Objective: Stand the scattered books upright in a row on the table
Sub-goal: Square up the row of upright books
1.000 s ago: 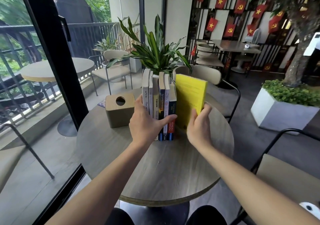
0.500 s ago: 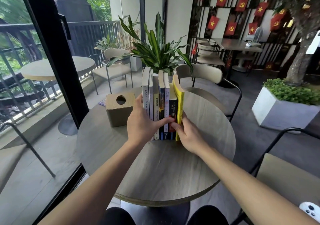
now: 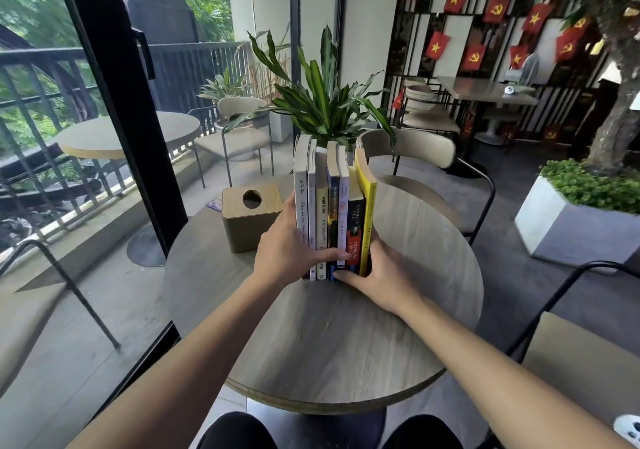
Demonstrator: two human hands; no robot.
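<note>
Hands (image 3: 291,247) (image 3: 377,275) flat against both ends of upright books (image 3: 332,206).

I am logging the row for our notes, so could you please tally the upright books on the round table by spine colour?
White or pale spines: 3 (far-left book, its neighbour, pale lilac one)
Cream spine: 1
Dark blue spine: 1
Black and red spine: 1
Yellow spine: 1
Total: 7 books
</note>
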